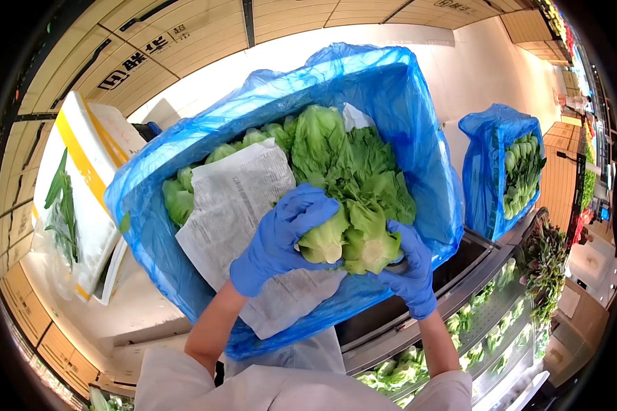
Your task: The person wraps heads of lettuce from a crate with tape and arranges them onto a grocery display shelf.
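Both of my hands wear blue gloves and are over a crate lined with a blue plastic bag [428, 147]. My left hand [284, 229] is wrapped round a lettuce head [322, 241], its cut stem facing me. Beside it, touching, is a second lettuce head [370, 243], gripped from the right by my right hand [411, 270]. Leafy lettuces [319, 140] lie behind them in the crate. A printed sheet of paper [236, 198] covers the crate's left part, and part of it runs under my left hand.
At the left, a white foam box [92, 147] with yellow tape carries some long green leaves [63, 198]. A smaller blue-lined crate [483, 178] of greens stands at the right. Below it, a display shelf [487, 329] holds rows of vegetables. Tan cartons [185, 48] line the back.
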A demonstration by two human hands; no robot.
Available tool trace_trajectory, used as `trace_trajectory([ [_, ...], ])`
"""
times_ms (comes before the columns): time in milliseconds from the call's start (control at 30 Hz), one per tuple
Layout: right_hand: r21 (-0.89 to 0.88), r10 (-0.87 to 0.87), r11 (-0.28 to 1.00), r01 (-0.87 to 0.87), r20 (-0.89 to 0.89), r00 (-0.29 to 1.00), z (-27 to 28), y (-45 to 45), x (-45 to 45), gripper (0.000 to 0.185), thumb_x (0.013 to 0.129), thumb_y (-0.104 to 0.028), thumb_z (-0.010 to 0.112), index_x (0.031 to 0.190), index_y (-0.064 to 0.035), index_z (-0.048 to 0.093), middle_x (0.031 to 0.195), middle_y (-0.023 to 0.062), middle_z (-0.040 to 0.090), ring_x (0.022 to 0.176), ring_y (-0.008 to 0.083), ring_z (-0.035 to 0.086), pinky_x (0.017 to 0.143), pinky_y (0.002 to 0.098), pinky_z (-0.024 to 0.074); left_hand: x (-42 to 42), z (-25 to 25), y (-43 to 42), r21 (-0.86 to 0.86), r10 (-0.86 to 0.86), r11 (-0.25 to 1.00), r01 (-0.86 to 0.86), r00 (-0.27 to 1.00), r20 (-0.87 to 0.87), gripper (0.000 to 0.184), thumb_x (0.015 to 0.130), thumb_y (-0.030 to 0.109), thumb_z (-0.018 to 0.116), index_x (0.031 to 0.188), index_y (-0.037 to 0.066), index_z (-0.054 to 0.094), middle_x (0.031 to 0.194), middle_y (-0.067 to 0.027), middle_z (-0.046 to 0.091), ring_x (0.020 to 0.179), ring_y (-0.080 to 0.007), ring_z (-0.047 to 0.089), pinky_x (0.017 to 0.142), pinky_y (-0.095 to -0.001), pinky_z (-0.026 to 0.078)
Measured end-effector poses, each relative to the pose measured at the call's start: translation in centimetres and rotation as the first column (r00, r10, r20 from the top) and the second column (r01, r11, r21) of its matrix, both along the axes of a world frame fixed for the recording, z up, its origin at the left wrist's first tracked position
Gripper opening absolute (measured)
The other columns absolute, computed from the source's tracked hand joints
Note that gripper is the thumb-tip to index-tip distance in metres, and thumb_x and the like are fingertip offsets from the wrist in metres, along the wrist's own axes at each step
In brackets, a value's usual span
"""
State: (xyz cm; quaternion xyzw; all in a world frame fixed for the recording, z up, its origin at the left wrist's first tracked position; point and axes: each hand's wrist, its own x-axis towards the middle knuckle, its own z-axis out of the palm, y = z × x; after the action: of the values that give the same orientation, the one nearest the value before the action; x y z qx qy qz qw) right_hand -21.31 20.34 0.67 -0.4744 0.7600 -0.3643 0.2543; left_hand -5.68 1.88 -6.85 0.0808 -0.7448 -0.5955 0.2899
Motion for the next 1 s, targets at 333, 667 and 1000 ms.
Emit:
trace_trajectory([
  [333, 0.514, -0.387, 0.785, 0.347, -0.031, 0.922, 0.1, -3.9, -3.3, 0.068, 0.065, -0.027, 0.077, 0.125, -0.0112, 0.050, 0.099, 0.0138, 0.063, 0.080, 0.0269, 0.063, 0.074, 0.0336, 0.0494, 2.6, -1.1, -1.8, 0.161, 0.055, 0.964, -0.211, 0.752, 0.657, 0.072, 0.060, 0.042, 0.079, 0.118, 0.009, 0.052, 0.119, -0.0129, 0.049, 0.095, -0.0299, 0.057, 0.083, -0.0368, 0.048],
  [667, 0.536, 0.086, 0.756, 0.377, -0.652, 0.753, -7.8, -19.1, -9.6, 0.054, 0.072, -0.035, 0.067, 0.114, -0.0036, 0.055, 0.092, 0.0150, 0.065, 0.081, 0.0306, 0.062, 0.069, 0.0377, 0.0481, 2.7, -0.7, -5.2, 0.057, -0.046, 0.998, -0.008, 0.478, 0.877, 0.070, 0.064, 0.054, 0.070, 0.113, 0.008, 0.052, 0.120, -0.0131, 0.049, 0.094, -0.0313, 0.059, 0.081, -0.0369, 0.047],
  [1000, 0.768, 0.073, 0.633, -0.100, 0.070, 0.995, -14.1, -24.7, 1.9, 0.072, 0.069, -0.044, 0.074, 0.124, -0.0051, 0.049, 0.119, 0.0141, 0.055, 0.093, 0.0221, 0.061, 0.060, 0.0331, 0.0549, 8.2, 0.9, -2.6, -0.010, 0.044, 0.998, -0.059, 0.613, 0.789, 0.066, 0.064, 0.053, 0.069, 0.109, 0.008, 0.051, 0.115, -0.0054, 0.051, 0.082, -0.0305, 0.061, 0.071, -0.0381, 0.049],
])
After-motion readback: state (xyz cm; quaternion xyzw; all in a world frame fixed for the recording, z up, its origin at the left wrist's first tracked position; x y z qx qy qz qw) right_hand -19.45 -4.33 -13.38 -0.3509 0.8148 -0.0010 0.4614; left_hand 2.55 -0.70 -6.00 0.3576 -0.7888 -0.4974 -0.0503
